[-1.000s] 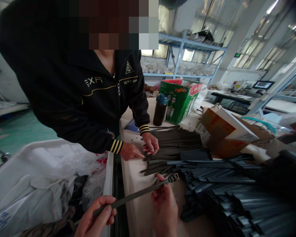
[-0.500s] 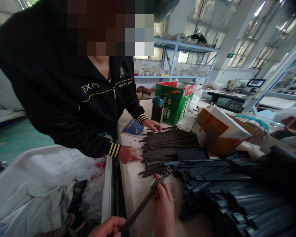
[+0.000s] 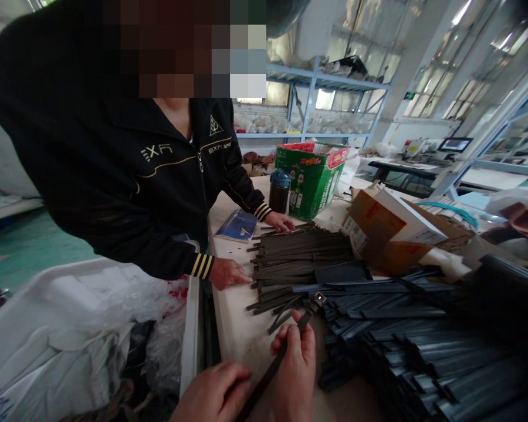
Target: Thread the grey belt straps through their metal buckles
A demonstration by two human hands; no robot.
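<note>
A narrow dark strap with a metal buckle at its far end slants up from the bottom edge. My right hand is closed around it a little below the buckle, thumb on top. Lower down, my left hand has its fingers curled at the strap's near part; the lower end is cut off by the picture edge. Just beyond the buckle lies a row of dark brown straps on the white table. To the right is a big heap of black straps.
Across the table a co-worker in a black jacket rests both hands by the brown straps. Behind stand a blue booklet, a dark bottle, a green carton and an open cardboard box. A white bin stands left.
The strap's buckle has moved right and slightly up with my right hand. My left hand has come up and right along with it. The co-worker's far hand has shifted slightly right.
</note>
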